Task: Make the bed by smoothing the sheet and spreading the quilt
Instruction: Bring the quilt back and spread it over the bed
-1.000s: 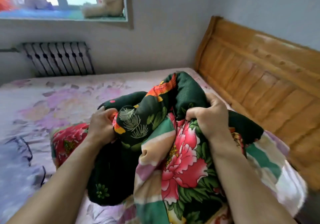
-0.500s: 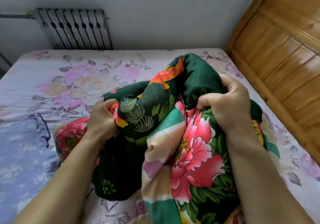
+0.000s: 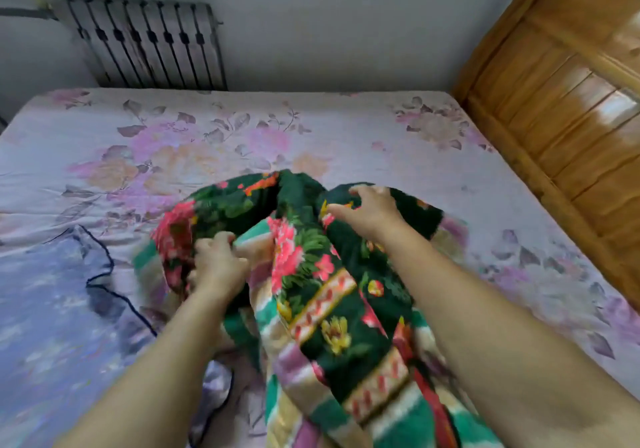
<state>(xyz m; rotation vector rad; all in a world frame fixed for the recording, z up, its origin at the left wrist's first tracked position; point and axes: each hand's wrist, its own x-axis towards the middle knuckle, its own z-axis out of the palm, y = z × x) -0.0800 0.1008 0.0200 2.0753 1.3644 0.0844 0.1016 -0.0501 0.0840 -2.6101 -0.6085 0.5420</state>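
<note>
Nearest to you, your two forearms reach forward over the bed, and the quilt (image 3: 332, 309) runs between them from the bottom edge of the view up to the middle of the bed. It is dark green with red and pink flowers and striped bands. Half a second ago it was a high bundle lifted close in front of you; now it lies lower and longer on the sheet (image 3: 311, 135), and more of its patterned border shows.

Your left hand (image 3: 218, 264) grasps a fold of the quilt on its left side, fingers curled into the cloth, as it did before. Your right hand (image 3: 370, 208) has changed: earlier it was clenched tight around a bunch of the fabric, and now it is on the far top edge of the quilt with the fingers spread and only slightly bent. The picture is blurred there, so whether it pinches the cloth or only presses on it, I cannot tell.

To your left a bluish cloth with dark edging (image 3: 52, 309) lies on the sheet, just beside the quilt. The pale floral sheet covers the bed further away. At your right stands the wooden headboard (image 3: 561, 108), and against the far wall the radiator (image 3: 145, 42). The view has tilted down since the earlier frame, so more of the bed shows.
</note>
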